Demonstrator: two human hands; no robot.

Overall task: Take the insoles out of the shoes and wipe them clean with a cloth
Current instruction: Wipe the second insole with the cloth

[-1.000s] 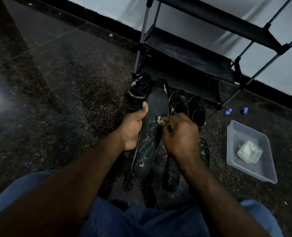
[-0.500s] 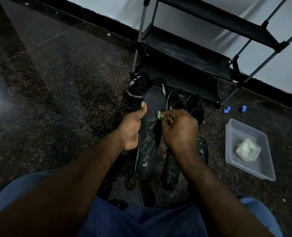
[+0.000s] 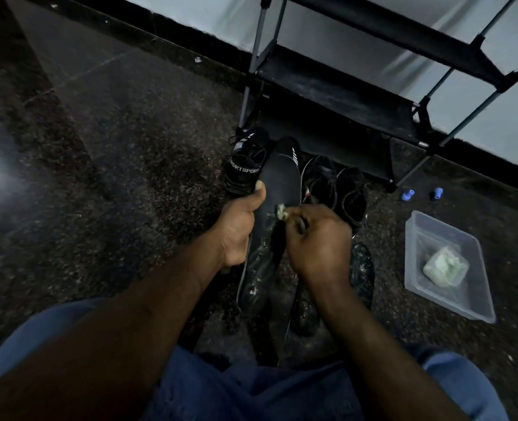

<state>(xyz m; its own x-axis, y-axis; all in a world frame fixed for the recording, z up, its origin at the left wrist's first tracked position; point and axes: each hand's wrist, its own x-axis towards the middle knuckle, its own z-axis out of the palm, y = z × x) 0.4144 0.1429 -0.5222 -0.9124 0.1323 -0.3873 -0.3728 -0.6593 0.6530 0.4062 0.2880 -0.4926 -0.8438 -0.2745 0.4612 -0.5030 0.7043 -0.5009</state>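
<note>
Dark speckled floor [image 3: 130,177] runs to a shoe rack [image 3: 357,95], sneakers [image 3: 245,165] parked before it. Left hand [image 3: 239,229] clamps the insole [image 3: 279,189] by its edge, bracing it upright, while right hand [image 3: 318,241] pinches a small cloth [image 3: 281,211] against it to scrub. A spare cloth wad waits in the plastic tub [image 3: 415,287].

Dark speckled floor [image 3: 130,165] w/ black rack [image 3: 342,95], pale wall [image 3: 494,95].

White "SPORTSPORT" lettering on heel strap of black shoe [image 3: 245,165] (first letter partly cut off).
</note>
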